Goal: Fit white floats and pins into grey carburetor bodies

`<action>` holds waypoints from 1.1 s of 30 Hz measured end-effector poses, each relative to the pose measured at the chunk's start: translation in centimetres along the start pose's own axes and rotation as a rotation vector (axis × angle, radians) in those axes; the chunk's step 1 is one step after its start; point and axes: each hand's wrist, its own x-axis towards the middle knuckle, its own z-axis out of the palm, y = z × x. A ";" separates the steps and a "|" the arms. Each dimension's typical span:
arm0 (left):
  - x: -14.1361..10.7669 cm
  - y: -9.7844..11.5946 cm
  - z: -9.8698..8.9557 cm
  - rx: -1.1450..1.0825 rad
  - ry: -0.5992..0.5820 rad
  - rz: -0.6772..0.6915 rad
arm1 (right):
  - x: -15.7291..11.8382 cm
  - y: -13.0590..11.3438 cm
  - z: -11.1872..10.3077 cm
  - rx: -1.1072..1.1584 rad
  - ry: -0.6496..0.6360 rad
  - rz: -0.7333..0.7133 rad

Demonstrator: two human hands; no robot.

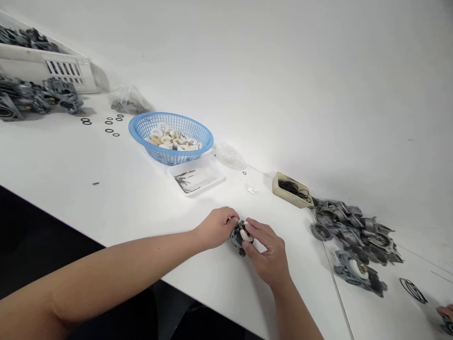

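Observation:
A grey metal carburetor body [235,240] sits on the white table between my hands. A white plastic float [247,235] lies on its upper side. My right hand [268,251] grips the float, thumb at the near end and fingers at the far end. My left hand [217,228] is closed in a pinch at the body's far left edge; whatever its fingertips hold is too small or hidden. Beyond the hands stand a white tray [208,177] with thin metal pins [183,180] and a blue basket [137,133] heaped with white and yellowish floats [176,140].
Rightward lie piled carburetor bodies [350,229], one with a float [361,274], and a cream box [292,197] of black rings. Black O-rings [109,131], a plastic bag [129,99], more bodies [38,97] and a white crate [71,71] are leftward. Another person's hand [445,312] shows at right.

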 end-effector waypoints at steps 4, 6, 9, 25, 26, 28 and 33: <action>0.0 0.0 0.0 0.012 0.008 0.003 | -0.2 0.2 0.1 0.016 0.036 0.035; 0.0 0.0 0.0 0.023 0.008 0.019 | -0.3 0.1 0.2 0.028 0.066 0.101; -0.1 0.1 0.0 0.031 0.010 0.030 | -0.4 -0.2 0.4 0.052 0.107 0.259; 0.0 0.2 0.1 0.042 0.006 0.023 | 0.0 -0.6 1.2 0.291 0.187 0.483; 0.0 0.2 0.1 0.043 0.007 0.027 | 0.0 -0.7 1.3 0.252 0.180 0.486; 0.0 0.2 0.1 0.042 0.004 0.027 | 0.2 -1.0 1.5 0.203 0.169 0.519; 0.1 0.1 0.1 0.032 -0.004 0.009 | 0.5 -1.5 1.7 0.165 0.229 0.613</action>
